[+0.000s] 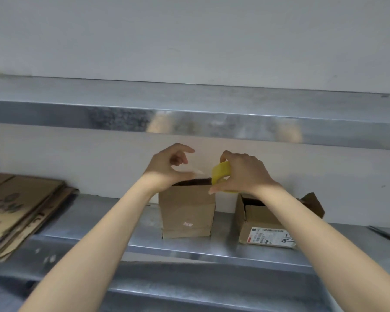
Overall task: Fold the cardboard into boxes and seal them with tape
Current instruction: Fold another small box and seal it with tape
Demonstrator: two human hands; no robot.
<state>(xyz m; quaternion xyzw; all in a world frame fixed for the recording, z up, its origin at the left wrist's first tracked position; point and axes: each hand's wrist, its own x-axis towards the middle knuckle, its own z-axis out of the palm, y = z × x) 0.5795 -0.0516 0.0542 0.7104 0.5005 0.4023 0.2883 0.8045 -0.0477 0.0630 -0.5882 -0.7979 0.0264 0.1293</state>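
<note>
A small brown cardboard box point(187, 210) stands upright on the metal shelf point(131, 233), its top open. Above its right corner my right hand point(243, 174) grips a yellow roll of tape point(221, 175). A clear strip of tape point(194, 171) stretches left from the roll to my left hand point(169, 166), which pinches its end over the box's top left. A second cardboard box point(263, 224) with a white label lies to the right, partly hidden by my right forearm.
A stack of flattened cardboard point(20, 208) lies at the shelf's left end. Scissors point(387, 236) lie at the far right edge. Another metal shelf point(189, 113) runs overhead, close above my hands. A white wall stands behind.
</note>
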